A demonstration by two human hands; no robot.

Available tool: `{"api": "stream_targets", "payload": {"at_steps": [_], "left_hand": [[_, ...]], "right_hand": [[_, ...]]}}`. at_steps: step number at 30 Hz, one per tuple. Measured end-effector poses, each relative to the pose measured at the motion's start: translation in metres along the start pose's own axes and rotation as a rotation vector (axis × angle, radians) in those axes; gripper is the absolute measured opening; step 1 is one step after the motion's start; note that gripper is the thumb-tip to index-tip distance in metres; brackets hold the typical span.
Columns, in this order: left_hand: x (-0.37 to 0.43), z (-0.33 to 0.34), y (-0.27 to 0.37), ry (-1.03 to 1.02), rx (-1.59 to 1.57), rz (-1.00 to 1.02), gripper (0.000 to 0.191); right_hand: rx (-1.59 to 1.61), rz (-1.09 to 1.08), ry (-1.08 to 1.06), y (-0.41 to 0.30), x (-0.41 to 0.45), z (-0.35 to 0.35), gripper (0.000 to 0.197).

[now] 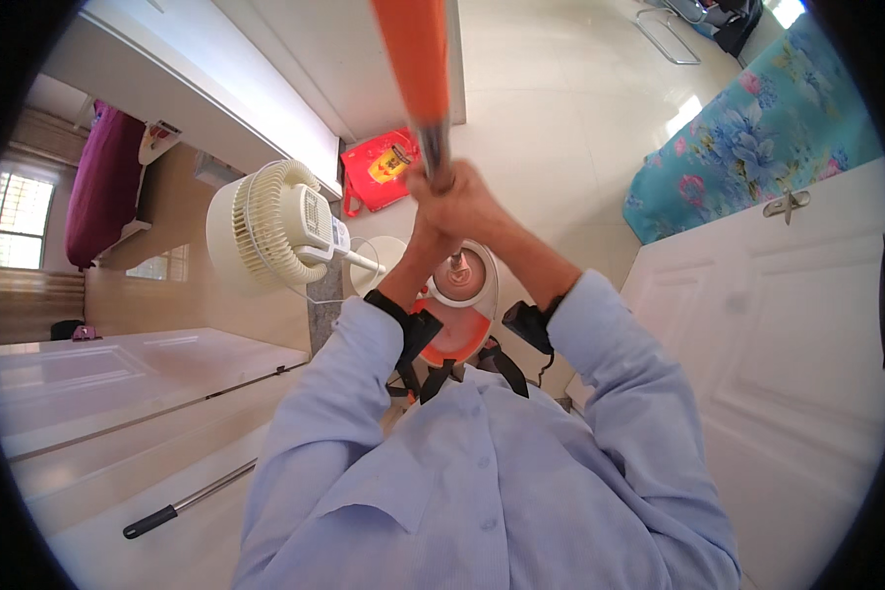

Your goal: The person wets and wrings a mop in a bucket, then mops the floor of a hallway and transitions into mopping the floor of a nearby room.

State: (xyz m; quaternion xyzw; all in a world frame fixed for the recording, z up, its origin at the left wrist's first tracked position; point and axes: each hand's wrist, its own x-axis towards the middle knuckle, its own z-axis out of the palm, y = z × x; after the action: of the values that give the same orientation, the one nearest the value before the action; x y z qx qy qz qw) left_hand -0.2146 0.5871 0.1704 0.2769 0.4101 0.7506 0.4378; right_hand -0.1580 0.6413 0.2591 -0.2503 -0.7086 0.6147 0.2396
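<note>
Both my hands are wrapped around the pole of a mop (413, 66), orange at the top and bare metal lower down. My left hand (429, 215) and my right hand (468, 198) sit close together on the metal part, one overlapping the other. Beneath them, the pole's lower end goes down into the round spin basket (482, 293) of a mop bucket (478, 345). The bucket is orange and white, with liquid in its open part. My hands and forearms partly hide it; the mop head cannot be made out clearly.
A cream pedestal fan (280, 221) stands close on the left by a doorway. Behind it lies a red bag (380, 171). A white panelled door (774, 295) and a blue floral cloth (745, 147) are at the right. A black-gripped metal pole (192, 498) is at lower left.
</note>
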Motion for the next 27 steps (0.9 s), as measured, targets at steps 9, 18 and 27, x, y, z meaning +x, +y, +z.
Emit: {"api": "stream_targets", "payload": {"at_steps": [9, 18, 27], "left_hand": [[-0.022, 0.013, 0.002, -0.040, 0.673, 0.324, 0.032], [-0.003, 0.069, 0.109, 0.030, 0.608, 0.171, 0.031], [-0.035, 0.001, 0.016, 0.032, 0.697, 0.325, 0.024]], "right_hand": [[0.093, -0.239, 0.131, -0.025, -0.020, -0.011, 0.011], [-0.060, -0.271, 0.123, -0.131, -0.003, -0.020, 0.016], [-0.061, -0.160, -0.042, -0.014, -0.032, 0.015, 0.018]]}}
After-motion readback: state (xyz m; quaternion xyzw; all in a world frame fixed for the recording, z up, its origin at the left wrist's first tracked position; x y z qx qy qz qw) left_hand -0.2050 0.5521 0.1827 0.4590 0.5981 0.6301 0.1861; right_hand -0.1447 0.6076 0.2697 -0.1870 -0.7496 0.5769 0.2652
